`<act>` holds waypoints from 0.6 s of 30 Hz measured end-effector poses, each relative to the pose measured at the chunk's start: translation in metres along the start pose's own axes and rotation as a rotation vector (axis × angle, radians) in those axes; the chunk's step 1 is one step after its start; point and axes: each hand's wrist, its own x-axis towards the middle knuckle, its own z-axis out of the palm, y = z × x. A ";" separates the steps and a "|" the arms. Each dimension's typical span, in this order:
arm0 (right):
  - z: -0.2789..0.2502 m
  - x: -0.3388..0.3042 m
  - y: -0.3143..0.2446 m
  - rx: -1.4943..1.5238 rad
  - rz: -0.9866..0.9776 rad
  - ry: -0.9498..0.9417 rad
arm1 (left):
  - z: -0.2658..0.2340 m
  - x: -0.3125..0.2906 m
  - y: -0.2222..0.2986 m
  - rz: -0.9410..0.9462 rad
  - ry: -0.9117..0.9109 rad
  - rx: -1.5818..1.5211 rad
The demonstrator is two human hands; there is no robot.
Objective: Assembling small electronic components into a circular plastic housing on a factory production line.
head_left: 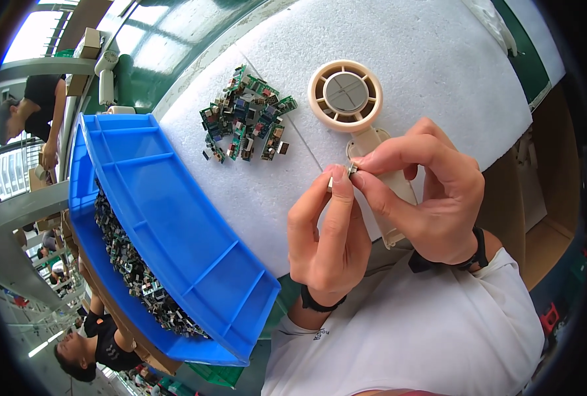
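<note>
Above the work surface, the fingertips of my left hand (333, 234) and my right hand (432, 191) meet and pinch a small metallic part (352, 169). The fingers cover most of it, so its kind is unclear. Beneath my hands lies a cream handheld fan (313, 92), its round, vented head pointing away from me. Its handle (399, 188) runs toward me, partly hidden by my right hand. To the left of the fan sits a loose heap of small green circuit boards (244, 115) with metal connectors.
A white foam sheet (207, 178) covers the table. At the left, a blue plastic bin (181, 218) holds many small circuit boards (138, 274). An open cardboard box (557, 198) stands at the right. Two people (102, 343) are at the far left, and another fan (106, 76) lies behind the bin.
</note>
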 end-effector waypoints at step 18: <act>-0.008 0.011 0.009 -0.140 -0.082 -0.146 | -0.016 0.003 -0.013 -0.477 -0.131 -0.671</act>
